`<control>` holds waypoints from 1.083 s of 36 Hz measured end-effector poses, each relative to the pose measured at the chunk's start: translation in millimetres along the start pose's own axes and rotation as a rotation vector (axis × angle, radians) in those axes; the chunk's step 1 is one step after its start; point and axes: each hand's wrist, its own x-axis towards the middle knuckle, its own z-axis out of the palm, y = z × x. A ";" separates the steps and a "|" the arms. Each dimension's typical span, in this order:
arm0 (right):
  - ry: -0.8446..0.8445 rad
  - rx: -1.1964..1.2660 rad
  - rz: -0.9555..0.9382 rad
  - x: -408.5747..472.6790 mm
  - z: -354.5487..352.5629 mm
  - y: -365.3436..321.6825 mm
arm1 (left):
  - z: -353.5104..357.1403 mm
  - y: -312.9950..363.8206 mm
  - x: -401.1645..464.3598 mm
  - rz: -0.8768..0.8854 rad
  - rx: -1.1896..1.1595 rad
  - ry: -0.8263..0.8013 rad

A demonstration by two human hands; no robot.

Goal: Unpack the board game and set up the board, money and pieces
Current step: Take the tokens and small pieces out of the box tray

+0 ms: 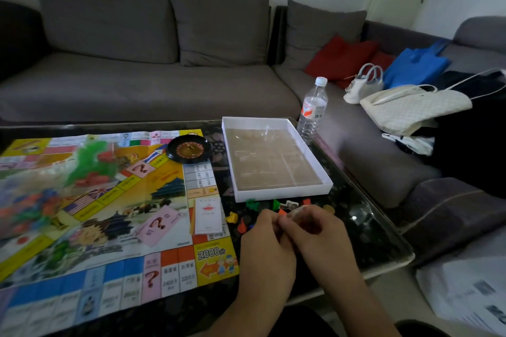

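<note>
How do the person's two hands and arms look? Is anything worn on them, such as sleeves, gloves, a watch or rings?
Both the left hand and the right hand are bare, without gloves. The forearms are uncovered as far as the picture's lower edge; no sleeve, watch or bracelet shows. No ring is visible, though the picture is dim.

Your colourful printed paper game board (109, 213) lies creased along its folds with a faint sheen, on the dark surface (356, 227), which is glossy and throws back reflections. Beside it you see the white cardboard box tray (276, 156) with matt walls and a clear, shiny plastic insert, the glossy black plastic roulette wheel (189, 148), the small smooth coloured plastic pieces (241, 220) and a transparent, ribbed plastic water bottle (313, 109). Behind all this, the grey sofa (137, 63) is matt woven cloth.
</note>
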 end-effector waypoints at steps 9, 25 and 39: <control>0.128 -0.479 -0.073 3.0 3.9 24.1 | -24.4 -17.8 -17.3 0.001 0.229 -0.100; 0.084 -0.434 0.027 -7.8 1.8 14.9 | -55.9 -15.0 -29.3 0.016 0.225 -0.201; -0.031 -0.497 -0.131 -5.2 14.9 -10.5 | -66.9 -20.3 -22.4 0.041 0.251 -0.164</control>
